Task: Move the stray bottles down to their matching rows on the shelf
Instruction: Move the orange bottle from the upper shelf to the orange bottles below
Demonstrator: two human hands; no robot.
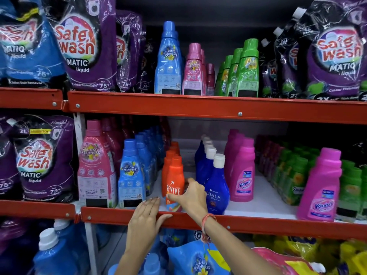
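Observation:
On the middle shelf (258, 224) my right hand (191, 196) is closed around the lower part of the front orange Revive bottle (174, 175), which stands upright at the head of a row of orange bottles. My left hand (146, 218) lies flat on the shelf's red front edge, just left of that bottle, and holds nothing. On the upper shelf stand a tall blue bottle (168, 58), pink bottles (193, 72), a small dark pink bottle (210, 80) and green bottles (246, 70). Matching rows of pink (95, 165), blue (131, 173) and green bottles (294, 175) stand below.
Dark blue Ujala bottles (216, 185) stand right beside the orange row, touching my right hand. Magenta Vanish bottles (243, 171) follow to the right, with another one (321, 185) at the front right. Purple Safewash pouches (83, 46) flank both shelves. Blue jugs and refill packs fill the bottom level.

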